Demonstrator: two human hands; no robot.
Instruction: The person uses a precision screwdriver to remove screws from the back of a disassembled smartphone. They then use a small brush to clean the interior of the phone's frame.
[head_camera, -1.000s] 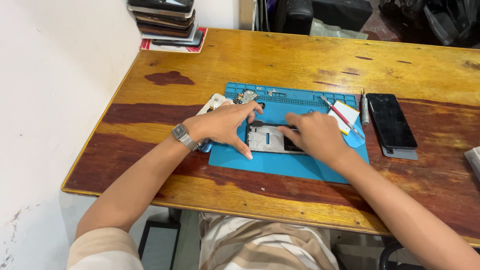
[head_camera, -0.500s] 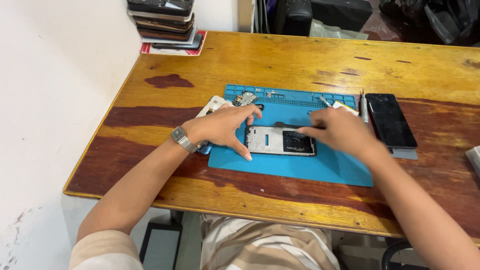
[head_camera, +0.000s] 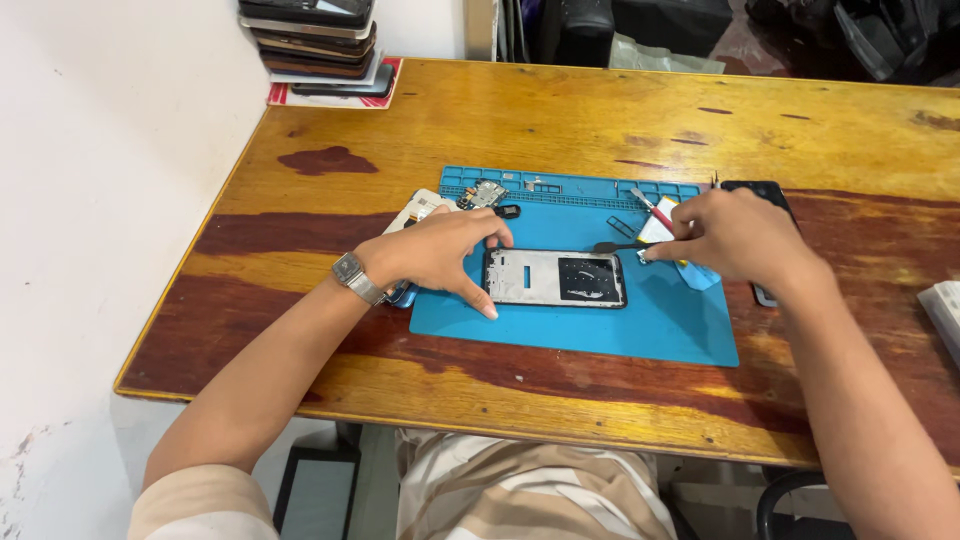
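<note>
— On the blue rubber work mat (head_camera: 600, 325), what lies there?
— 1 opened silver phone frame (head_camera: 556, 277); left hand (head_camera: 435, 252) steadies its edge, fingers spread.
— Right hand (head_camera: 730, 235)?
— Pinching a thin black tool (head_camera: 615, 246).

Table: glossy worn wooden tabletop (head_camera: 560, 110), dark stains
Wall: plain white plaster wall (head_camera: 110, 150), left of the table
Light: soft, even
</note>
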